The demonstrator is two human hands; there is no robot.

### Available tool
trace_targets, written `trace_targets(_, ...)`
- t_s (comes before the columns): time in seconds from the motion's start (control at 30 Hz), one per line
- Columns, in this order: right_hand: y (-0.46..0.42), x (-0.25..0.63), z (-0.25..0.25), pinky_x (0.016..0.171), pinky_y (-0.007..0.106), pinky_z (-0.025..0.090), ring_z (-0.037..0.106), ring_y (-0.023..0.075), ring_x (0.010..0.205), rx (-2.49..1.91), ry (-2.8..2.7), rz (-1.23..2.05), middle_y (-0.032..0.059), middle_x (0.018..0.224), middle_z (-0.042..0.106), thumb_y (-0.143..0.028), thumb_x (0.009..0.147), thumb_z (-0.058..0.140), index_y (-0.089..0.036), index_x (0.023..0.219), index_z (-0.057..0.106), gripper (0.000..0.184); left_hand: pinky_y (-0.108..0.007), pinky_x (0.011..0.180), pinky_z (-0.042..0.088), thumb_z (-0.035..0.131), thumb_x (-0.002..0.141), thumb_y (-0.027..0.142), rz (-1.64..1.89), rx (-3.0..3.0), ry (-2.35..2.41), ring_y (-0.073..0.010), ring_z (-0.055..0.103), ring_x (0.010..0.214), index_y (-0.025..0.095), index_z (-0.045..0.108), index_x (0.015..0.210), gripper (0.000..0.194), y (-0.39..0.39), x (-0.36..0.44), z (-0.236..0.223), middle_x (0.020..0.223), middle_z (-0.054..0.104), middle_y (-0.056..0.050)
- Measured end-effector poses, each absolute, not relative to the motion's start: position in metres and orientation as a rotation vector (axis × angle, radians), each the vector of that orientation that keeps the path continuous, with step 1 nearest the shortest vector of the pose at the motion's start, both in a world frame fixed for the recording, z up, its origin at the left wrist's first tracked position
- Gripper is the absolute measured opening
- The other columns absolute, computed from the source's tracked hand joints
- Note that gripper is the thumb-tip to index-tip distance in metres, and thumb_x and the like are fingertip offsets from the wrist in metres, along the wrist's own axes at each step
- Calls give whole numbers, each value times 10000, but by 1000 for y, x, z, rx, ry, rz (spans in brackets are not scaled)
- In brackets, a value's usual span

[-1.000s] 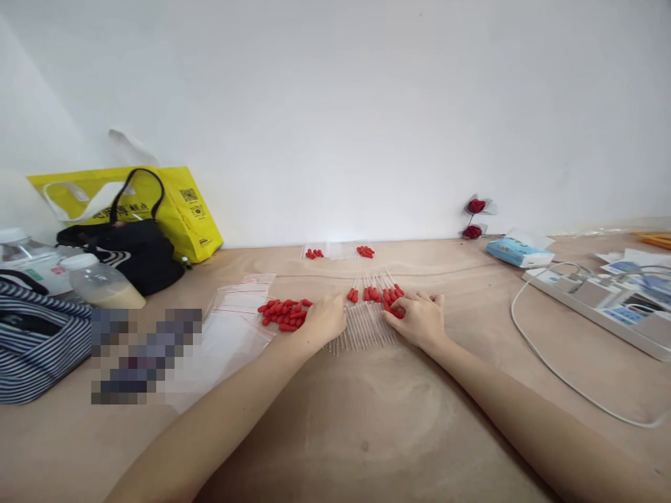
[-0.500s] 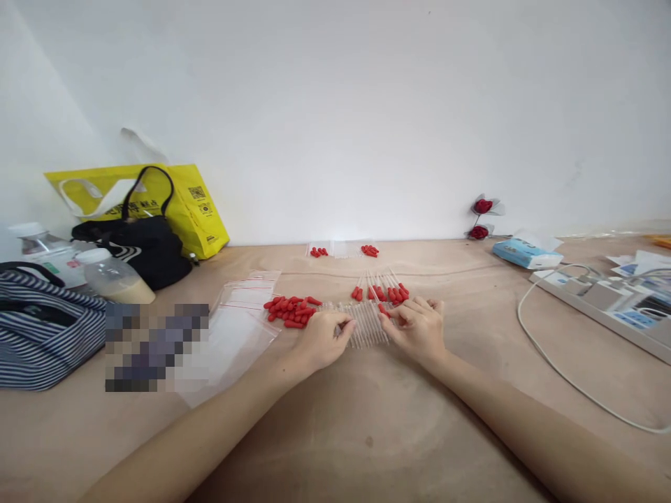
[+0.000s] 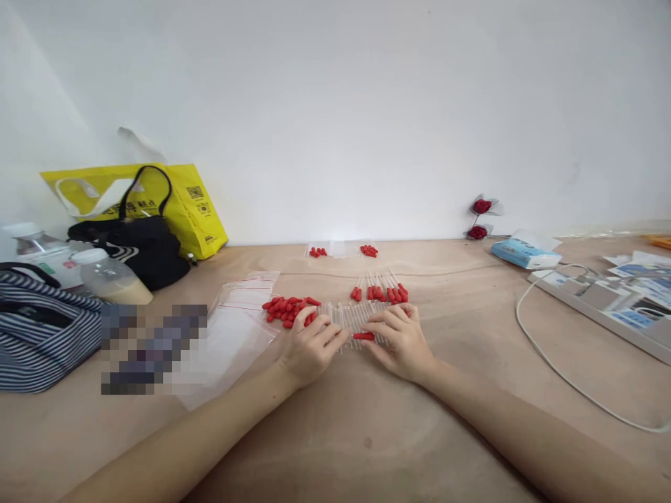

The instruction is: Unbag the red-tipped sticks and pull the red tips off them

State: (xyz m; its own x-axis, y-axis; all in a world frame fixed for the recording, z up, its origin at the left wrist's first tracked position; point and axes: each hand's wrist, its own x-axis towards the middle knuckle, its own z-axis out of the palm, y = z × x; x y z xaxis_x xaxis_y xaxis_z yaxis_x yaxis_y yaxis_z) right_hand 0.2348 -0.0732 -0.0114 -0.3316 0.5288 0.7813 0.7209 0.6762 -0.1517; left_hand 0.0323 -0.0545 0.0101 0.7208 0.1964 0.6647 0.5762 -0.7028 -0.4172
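A red rubber dropper bulb (image 3: pixel 363 336) lies sideways between my hands, its narrow end toward the left fingertips. My right hand (image 3: pixel 401 342) pinches its rounded end between thumb and fingers. My left hand (image 3: pixel 314 347) is closed with its back upward; whatever its fingers hold is hidden beneath them. Under and behind both hands, clear thin glass tubes (image 3: pixel 356 316) lie side by side in a row. Loose red bulbs (image 3: pixel 287 307) are heaped just beyond my left hand. Farther back, several tubes fitted with red bulbs (image 3: pixel 377 293) lie with the bulbs toward me.
Clear zip bags (image 3: pixel 238 325) lie left of the heap. Small bags holding red bulbs (image 3: pixel 335 249) rest by the wall. A yellow bag (image 3: pixel 202 216), black bag (image 3: pixel 152 258) and bottle (image 3: pixel 118 279) stand left. Tissues (image 3: pixel 524 253), a power strip (image 3: pixel 618 311) and its cable are right.
My right hand has left the bulb-fitted tubes and drawn nearer me, now with a bulb in its pinch. My left hand has turned back-up, and the two hands have come together.
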Motion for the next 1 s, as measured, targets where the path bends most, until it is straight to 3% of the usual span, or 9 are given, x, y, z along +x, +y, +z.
trace_targets(0.3,-78,225,-20,841,380,226,446,118,666,-865,-2108,-363,-25,590,562,-268,806,515,-224,765,644,142,-414,896,294,436,838,163,-793,-2391,-617,-119,520,682,202,606,751,195,-59,22,4,578,558,32)
trace_targets(0.73,-81,224,-18,893,404,214,447,121,679,-871,-2194,-330,-29,595,502,-232,774,464,-194,663,558,151,-419,938,274,428,840,176,-709,-2433,-655,-119,531,715,208,605,736,208,-62,24,6,599,577,28)
trace_targets(0.9,-82,238,-16,861,378,244,445,117,635,-948,-2105,-320,-26,556,490,-219,777,461,-187,596,536,199,-409,891,302,428,826,148,-770,-2412,-722,-134,533,708,204,600,728,205,-56,11,7,606,594,18)
trace_targets(1.0,-80,250,-13,848,362,238,478,118,665,-1073,-1991,-293,-16,620,556,-258,806,487,-196,670,589,180,-376,817,336,472,823,175,-908,-2377,-828,-141,528,700,205,609,746,160,-53,1,10,646,624,10)
